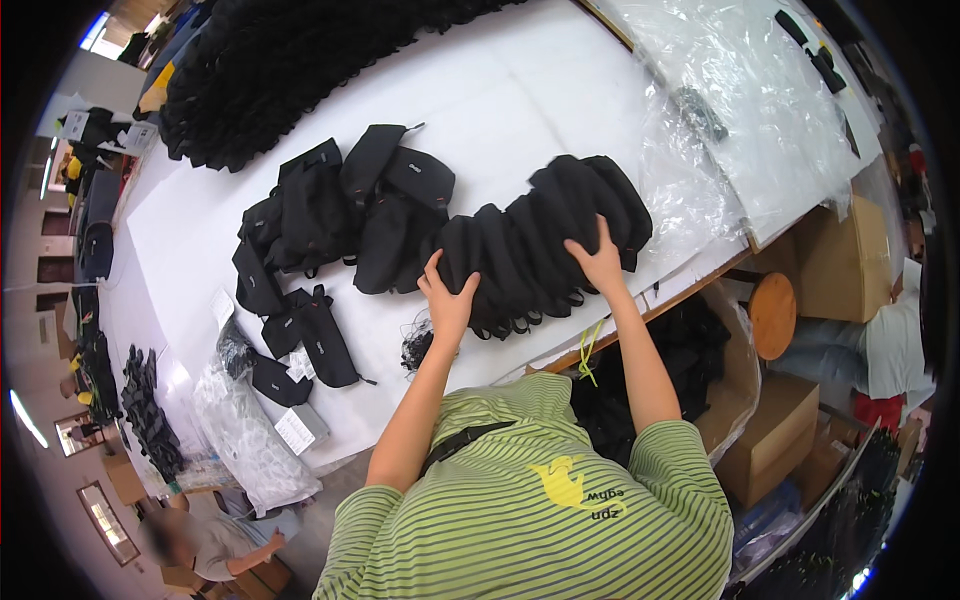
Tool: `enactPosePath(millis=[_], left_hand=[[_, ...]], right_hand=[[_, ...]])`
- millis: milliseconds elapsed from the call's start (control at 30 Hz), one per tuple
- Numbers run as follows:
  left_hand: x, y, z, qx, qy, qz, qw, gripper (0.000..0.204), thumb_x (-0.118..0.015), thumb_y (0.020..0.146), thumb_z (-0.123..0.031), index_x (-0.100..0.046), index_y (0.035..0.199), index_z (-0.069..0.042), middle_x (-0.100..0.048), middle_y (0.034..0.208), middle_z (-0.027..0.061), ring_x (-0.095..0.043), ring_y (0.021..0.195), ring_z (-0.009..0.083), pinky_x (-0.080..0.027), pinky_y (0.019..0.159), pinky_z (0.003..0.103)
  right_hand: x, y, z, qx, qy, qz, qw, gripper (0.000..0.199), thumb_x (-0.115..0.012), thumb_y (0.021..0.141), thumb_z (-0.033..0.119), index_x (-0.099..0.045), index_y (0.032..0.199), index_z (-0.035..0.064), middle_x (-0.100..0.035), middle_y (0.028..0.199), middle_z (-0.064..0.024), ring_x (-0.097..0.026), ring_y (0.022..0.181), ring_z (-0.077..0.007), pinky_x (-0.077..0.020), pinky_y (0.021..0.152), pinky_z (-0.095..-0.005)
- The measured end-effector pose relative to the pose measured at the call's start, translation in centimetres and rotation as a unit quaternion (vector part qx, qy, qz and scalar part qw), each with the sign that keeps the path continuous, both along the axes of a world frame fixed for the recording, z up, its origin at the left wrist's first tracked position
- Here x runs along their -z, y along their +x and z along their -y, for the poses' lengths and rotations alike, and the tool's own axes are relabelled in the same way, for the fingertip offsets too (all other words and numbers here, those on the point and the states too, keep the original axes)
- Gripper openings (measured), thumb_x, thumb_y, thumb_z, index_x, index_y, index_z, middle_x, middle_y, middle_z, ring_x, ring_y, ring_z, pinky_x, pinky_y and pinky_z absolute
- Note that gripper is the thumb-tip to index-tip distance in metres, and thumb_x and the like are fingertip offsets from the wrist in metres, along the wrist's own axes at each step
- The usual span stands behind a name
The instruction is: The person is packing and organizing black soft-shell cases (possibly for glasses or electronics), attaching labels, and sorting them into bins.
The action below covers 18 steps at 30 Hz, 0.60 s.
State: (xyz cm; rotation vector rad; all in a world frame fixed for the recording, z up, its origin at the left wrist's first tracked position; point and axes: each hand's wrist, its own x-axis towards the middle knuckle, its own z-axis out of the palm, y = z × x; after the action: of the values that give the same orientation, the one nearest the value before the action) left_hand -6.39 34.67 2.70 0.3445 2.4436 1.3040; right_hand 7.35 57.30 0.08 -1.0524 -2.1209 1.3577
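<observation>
A row of black fabric pouches (pixel 520 250) stands packed side by side on the white table in front of me, with small loops along its near edge. My left hand (pixel 448 300) grips the left end of this row, thumb and forefinger apart. Toward the right end, my right hand (pixel 600 265) holds the pouches from the near side; its other fingers are partly hidden. Left of the row lies a loose heap of black pouches (pixel 320 215), some with small white print. Nearer to me are a few separate pouches (pixel 328 340).
A long black pile (pixel 270 70) fills the table's far left. Clear plastic sheeting (pixel 700 120) covers the right side. A bag of clear plastic (pixel 245 430) and a small white box (pixel 300 428) lie at the near left. Cardboard boxes (pixel 765 425) and a wooden stool (pixel 773 315) stand right.
</observation>
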Motion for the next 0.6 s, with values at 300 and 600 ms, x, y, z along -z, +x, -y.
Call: enactPosePath(millis=[300, 600], left_hand=[[-1.0, -0.3, 2.6, -0.011, 0.162, 0.077, 0.984, 0.085, -0.074, 0.081, -0.028, -0.021, 0.144, -0.007, -0.038, 0.139, 0.0241, -0.045, 0.123, 0.0278, -0.037, 0.102, 0.035], [0.2, -2.1, 3.9, 0.007, 0.11, 0.321, 0.941, 0.069, -0.072, 0.082, -0.039, -0.047, 0.13, 0.005, -0.056, 0.125, 0.0146, -0.053, 0.115, 0.0203, -0.038, 0.099, 0.029]], right_hand=[[-4.4, -1.0, -0.6, -0.072, 0.24, 0.151, 0.956, 0.071, -0.069, 0.075, 0.052, -0.055, 0.119, -0.0018, -0.055, 0.12, -0.0189, -0.046, 0.118, -0.0351, -0.0365, 0.1, -0.0451], [-0.7, 1.8, -10.0, 0.058, 0.063, 0.228, 0.97, 0.084, -0.061, 0.08, 0.06, -0.046, 0.133, -0.0037, -0.044, 0.132, -0.027, -0.038, 0.124, -0.0394, -0.0337, 0.104, -0.0414]])
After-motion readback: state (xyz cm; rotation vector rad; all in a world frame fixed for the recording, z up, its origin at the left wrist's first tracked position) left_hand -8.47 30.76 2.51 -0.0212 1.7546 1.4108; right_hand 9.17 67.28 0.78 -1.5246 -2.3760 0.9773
